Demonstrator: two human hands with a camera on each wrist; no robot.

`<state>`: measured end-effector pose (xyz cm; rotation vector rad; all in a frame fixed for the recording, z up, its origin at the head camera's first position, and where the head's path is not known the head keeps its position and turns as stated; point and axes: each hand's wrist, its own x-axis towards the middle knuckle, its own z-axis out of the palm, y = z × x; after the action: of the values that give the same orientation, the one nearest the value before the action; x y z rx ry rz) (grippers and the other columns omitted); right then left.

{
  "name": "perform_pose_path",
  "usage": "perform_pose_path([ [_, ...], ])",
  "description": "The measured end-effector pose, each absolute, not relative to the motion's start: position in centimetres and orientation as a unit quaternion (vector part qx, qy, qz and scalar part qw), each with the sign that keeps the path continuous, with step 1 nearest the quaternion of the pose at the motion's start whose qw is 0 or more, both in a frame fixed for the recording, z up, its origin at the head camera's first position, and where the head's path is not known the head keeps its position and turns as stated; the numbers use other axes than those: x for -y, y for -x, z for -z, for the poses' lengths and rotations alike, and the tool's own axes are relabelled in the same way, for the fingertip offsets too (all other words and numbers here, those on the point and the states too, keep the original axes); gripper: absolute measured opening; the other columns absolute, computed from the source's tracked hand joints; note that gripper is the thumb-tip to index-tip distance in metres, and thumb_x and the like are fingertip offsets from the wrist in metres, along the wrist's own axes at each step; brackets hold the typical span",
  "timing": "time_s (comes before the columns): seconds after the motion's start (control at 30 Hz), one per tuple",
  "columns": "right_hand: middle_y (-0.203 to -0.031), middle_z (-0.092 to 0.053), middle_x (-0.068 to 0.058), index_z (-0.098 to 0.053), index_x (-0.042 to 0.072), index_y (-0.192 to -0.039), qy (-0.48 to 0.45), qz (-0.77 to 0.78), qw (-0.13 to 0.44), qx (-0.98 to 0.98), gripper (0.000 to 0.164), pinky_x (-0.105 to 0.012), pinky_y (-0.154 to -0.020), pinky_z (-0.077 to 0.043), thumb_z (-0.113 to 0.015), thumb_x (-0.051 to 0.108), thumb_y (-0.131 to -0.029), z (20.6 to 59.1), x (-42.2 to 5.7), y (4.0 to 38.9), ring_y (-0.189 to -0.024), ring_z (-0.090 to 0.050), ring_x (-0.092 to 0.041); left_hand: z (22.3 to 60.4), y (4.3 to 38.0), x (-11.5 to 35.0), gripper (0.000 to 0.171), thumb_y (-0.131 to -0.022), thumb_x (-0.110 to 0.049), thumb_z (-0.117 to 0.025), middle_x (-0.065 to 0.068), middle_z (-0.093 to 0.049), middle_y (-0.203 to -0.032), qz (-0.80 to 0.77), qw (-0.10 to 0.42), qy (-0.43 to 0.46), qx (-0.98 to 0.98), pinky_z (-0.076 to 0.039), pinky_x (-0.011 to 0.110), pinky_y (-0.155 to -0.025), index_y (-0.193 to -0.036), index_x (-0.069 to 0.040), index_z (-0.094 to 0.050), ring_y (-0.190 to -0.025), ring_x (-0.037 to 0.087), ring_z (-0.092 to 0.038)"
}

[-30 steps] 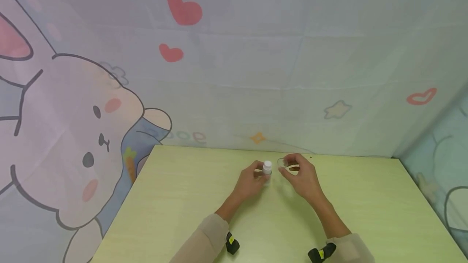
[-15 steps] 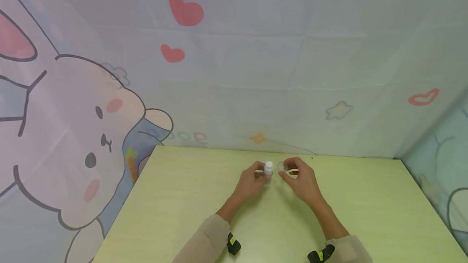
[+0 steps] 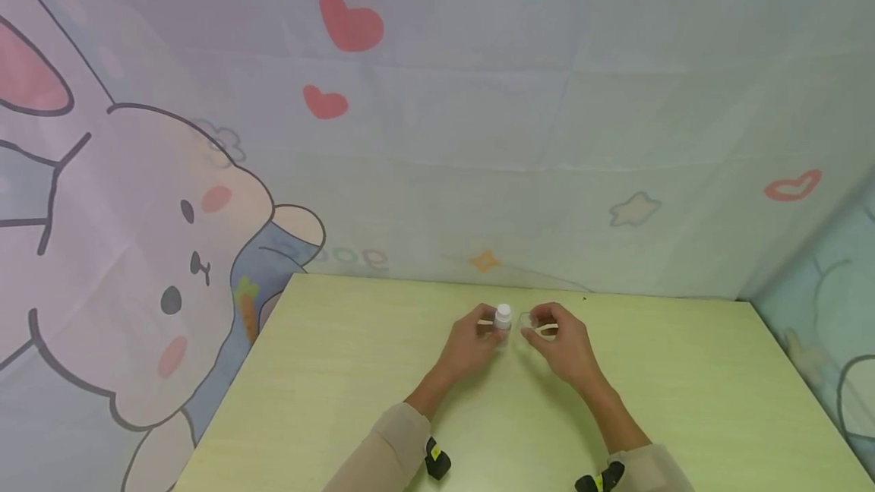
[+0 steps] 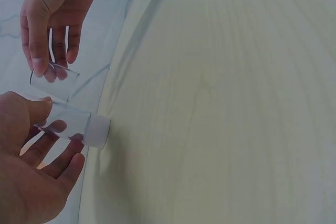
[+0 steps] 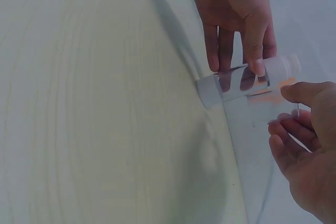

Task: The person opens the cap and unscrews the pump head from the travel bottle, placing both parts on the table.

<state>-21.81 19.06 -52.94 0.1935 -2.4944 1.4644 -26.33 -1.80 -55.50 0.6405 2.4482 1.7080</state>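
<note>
My left hand (image 3: 468,346) grips a small bottle (image 3: 503,316) between thumb and fingers, its white cap upward in the head view. In the right wrist view the bottle (image 5: 210,92) has a white base, a see-through or shiny middle and a white upper end. My right hand (image 3: 566,344) pinches a small clear cup (image 3: 524,323) by its side, just right of the bottle. In the left wrist view the clear cup (image 4: 62,80) is beside the bottle (image 4: 97,131), a narrow gap between them. Fingers partly hide both things.
A pale yellow-green table (image 3: 328,355) lies beneath the hands. Behind it hangs a cloth backdrop (image 3: 451,135) printed with a rabbit, hearts and stars. Each sleeve cuff carries a black wrist camera (image 3: 437,459).
My right hand has moved the clear cup slightly lower in the head view, toward the person. The left hand with the bottle has hardly shifted.
</note>
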Motion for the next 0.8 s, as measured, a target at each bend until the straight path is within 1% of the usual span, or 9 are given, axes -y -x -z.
perform_pose_path([
  [0.2,-0.114,-0.07,-0.016,-0.065,-0.001,-0.121,-0.064,-0.506,0.114,0.853,0.032,-0.051,-0.096,-0.058,-0.08,0.011,-0.096,53.6,-19.0,21.5,-0.112,-0.067,-0.031,55.7,26.1,1.7,0.03,-0.103,-0.019,-0.072,0.008,-0.066,-0.135,-0.562,0.054,-0.202,-0.8,-0.059,0.043,-0.1,-0.132,-0.015,-0.064,-0.123,0.032,-0.069],
  [0.37,-0.115,-0.07,-0.015,-0.065,0.0,-0.121,-0.059,-0.507,0.112,0.852,0.031,-0.049,-0.095,-0.058,-0.081,0.011,-0.096,54.0,-18.9,21.5,-0.111,-0.067,-0.03,55.5,26.0,1.7,0.03,-0.103,-0.019,-0.073,0.007,-0.067,-0.134,-0.564,0.052,-0.198,-0.8,-0.059,0.045,-0.1,-0.132,-0.016,-0.065,-0.123,0.031,-0.069],
  [0.6,-0.114,-0.07,-0.013,-0.065,0.0,-0.121,-0.059,-0.508,0.116,0.852,0.032,-0.05,-0.095,-0.058,-0.081,0.012,-0.096,54.5,-18.9,21.8,-0.112,-0.067,-0.03,55.7,26.2,1.7,0.029,-0.103,-0.019,-0.073,0.008,-0.067,-0.134,-0.563,0.051,-0.203,-0.799,-0.059,0.041,-0.098,-0.131,-0.015,-0.065,-0.122,0.031,-0.07],
  [0.7,-0.114,-0.071,-0.013,-0.066,0.0,-0.12,-0.053,-0.506,0.115,0.853,0.032,-0.049,-0.095,-0.058,-0.081,0.011,-0.096,54.8,-19.0,21.9,-0.112,-0.067,-0.031,55.9,26.3,1.7,0.03,-0.102,-0.019,-0.074,0.008,-0.067,-0.134,-0.563,0.05,-0.203,-0.799,-0.06,0.039,-0.098,-0.131,-0.015,-0.065,-0.121,0.03,-0.07],
  [0.8,-0.115,-0.071,-0.015,-0.066,-0.001,-0.12,-0.051,-0.505,0.114,0.854,0.031,-0.049,-0.095,-0.058,-0.081,0.011,-0.095,55.1,-19.0,22.0,-0.112,-0.068,-0.031,55.9,26.2,1.7,0.029,-0.102,-0.018,-0.074,0.009,-0.068,-0.132,-0.567,0.045,-0.206,-0.796,-0.06,0.039,-0.097,-0.13,-0.014,-0.065,-0.119,0.031,-0.071],
])
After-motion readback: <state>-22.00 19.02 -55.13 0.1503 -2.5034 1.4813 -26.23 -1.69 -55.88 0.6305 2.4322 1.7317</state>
